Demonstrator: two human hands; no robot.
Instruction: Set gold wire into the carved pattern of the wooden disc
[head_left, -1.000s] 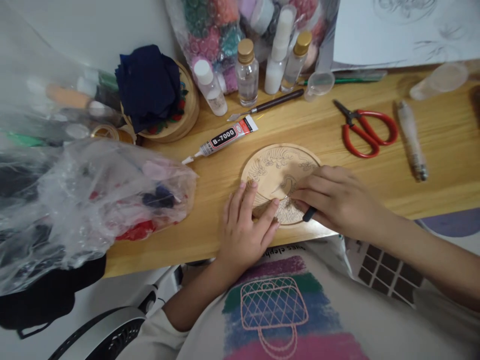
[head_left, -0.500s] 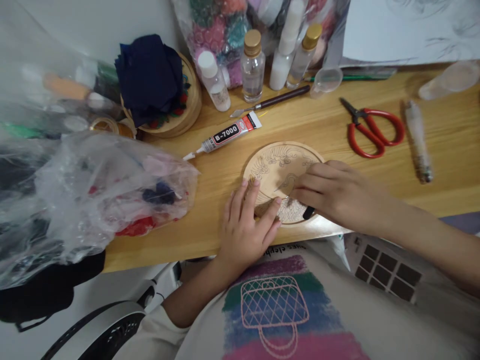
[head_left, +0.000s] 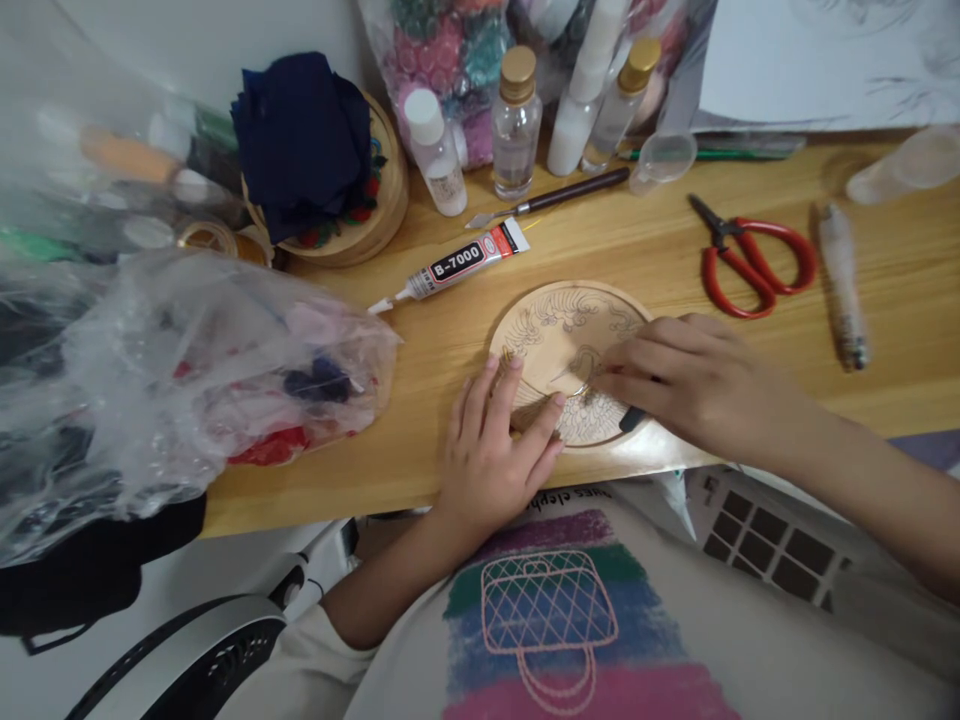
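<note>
A round wooden plate point(head_left: 547, 350) with a raised rim and dark line drawings lies near the table's front edge. My left hand point(head_left: 491, 455) rests on its left front part, fingers spread, the thumb and fingertips pressing the surface. Over the plate's right side my right hand point(head_left: 675, 375) is closed in a pinch. A dark-ended tool point(head_left: 632, 418) sticks out beneath its fingers; the rest is hidden, so its kind is unclear. A thin gold wire point(head_left: 579, 391) shows on the drawing between the two hands.
Behind the plate lie a B-7000 glue tube point(head_left: 465, 262), a palette knife point(head_left: 555, 197) and several small bottles point(head_left: 516, 125). Red-handled scissors point(head_left: 757, 262) and a clear tube point(head_left: 844, 290) are at right. Plastic bags point(head_left: 300, 360) and a round wooden box point(head_left: 386, 215) under dark cloth stand left.
My right hand and the dark-ended tool have shifted slightly right over the plate. The left hand keeps its place. The view has moved a little.
</note>
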